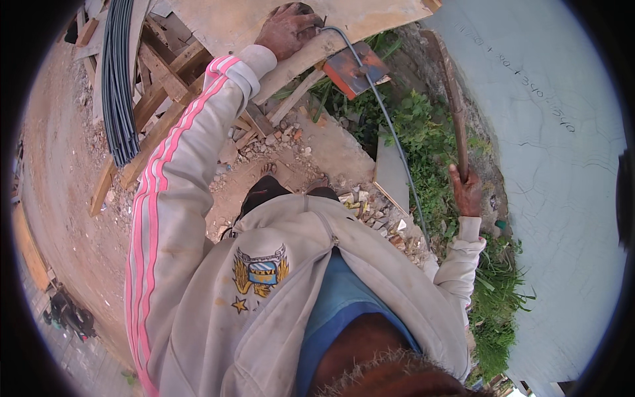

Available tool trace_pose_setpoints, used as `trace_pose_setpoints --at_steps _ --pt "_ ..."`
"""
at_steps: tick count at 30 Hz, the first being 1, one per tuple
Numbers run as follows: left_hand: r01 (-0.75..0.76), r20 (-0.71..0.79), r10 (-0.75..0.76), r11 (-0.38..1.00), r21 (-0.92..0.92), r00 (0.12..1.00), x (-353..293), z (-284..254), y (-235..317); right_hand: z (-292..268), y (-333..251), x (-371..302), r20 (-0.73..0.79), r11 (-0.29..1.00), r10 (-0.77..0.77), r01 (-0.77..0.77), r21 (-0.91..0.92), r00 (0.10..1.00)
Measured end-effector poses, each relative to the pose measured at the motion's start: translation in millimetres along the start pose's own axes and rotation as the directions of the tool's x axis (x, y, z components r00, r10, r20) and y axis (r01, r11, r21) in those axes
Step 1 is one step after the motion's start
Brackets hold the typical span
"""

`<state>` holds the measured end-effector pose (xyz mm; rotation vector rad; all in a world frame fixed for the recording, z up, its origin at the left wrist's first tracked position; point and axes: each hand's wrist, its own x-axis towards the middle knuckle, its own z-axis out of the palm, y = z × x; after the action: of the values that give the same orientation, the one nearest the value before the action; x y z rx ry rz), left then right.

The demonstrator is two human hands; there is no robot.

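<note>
Lying at about ten o'clock is a bundle of dark steel rods (118, 79), stretched over a pile of old wooden planks (155, 99). Next to it, at twelve o'clock, the left hand (289, 30) presses down flat on a pale curved board (311, 53), with its fingers bent over the end of a thin grey metal rod (390, 132). That rod starts under the left hand, bends, and runs down toward four o'clock, passing over a rusty orange metal plate (354, 69) that sits just beside the board. Under the rod lie broken stones and rubble (360, 202) and a flat grey slab (391, 173) on the dirt. Green weeds (423, 139) grow around them. At three o'clock the right hand (467, 192) is closed tight around a brown wooden stick (453, 99), which stands up toward one o'clock. Past it, on the far right, is a pale cracked wall (562, 198).
</note>
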<state>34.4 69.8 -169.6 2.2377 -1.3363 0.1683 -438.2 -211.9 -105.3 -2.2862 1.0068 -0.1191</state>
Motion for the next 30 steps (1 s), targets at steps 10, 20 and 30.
trace_pose_setpoints --at_steps 10,20,30 --pt "-0.043 -0.026 0.039 0.984 -0.171 0.999 4 8 -6 1 64 54 0.104 0.951 -0.036 0.067 -0.302 0.994" --pt "-0.095 -0.026 0.092 0.987 -0.132 0.995 -1 12 -16 -11 75 145 0.206 0.882 -0.263 0.321 -0.344 0.943" --pt "-0.156 -0.030 0.156 0.988 0.003 0.987 1 0 -5 -14 81 196 0.212 0.786 -0.421 0.471 -0.400 0.882"
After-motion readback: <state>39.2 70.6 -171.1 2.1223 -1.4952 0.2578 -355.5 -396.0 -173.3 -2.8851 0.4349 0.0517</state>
